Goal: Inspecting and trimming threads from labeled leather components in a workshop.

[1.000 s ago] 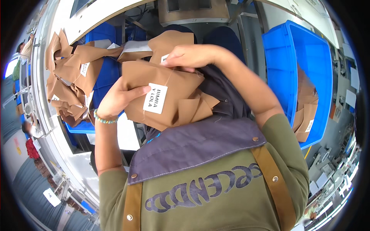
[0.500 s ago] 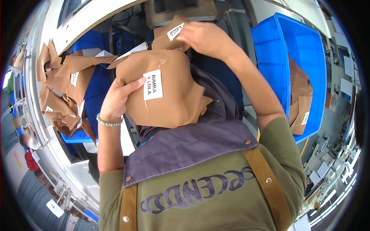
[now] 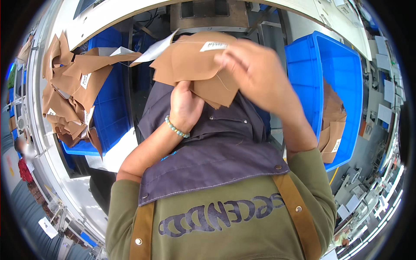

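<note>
Above my lap is a stack of brown sheet pieces (image 3: 190, 58), leather-like or fabric, with uneven edges. My left hand (image 3: 185, 108) is closed on the near edge of the stack, thumb on top and fingers mostly hidden beneath. My right hand (image 3: 260, 73), blurred by motion, has its fingertips pinched at the stack's right side, beside a white label (image 3: 212, 46) on the top piece. A thin pale thread (image 3: 224, 82) dangles below these fingers. White material (image 3: 158, 48) sticks out at the stack's far left edge.
On the left, a blue bin (image 3: 110, 110) is heaped with loose brown labelled pieces (image 3: 71, 95); one strip reaches toward the stack. At right stands another blue bin (image 3: 342, 65) with brown pieces (image 3: 333, 134) inside. A white tabletop edge (image 3: 117, 21) curves across the far side.
The brown pieces have been brought together into one stack and moved farther from my body. My left hand has shifted right to the near edge; my right hand has moved right and nearer.
</note>
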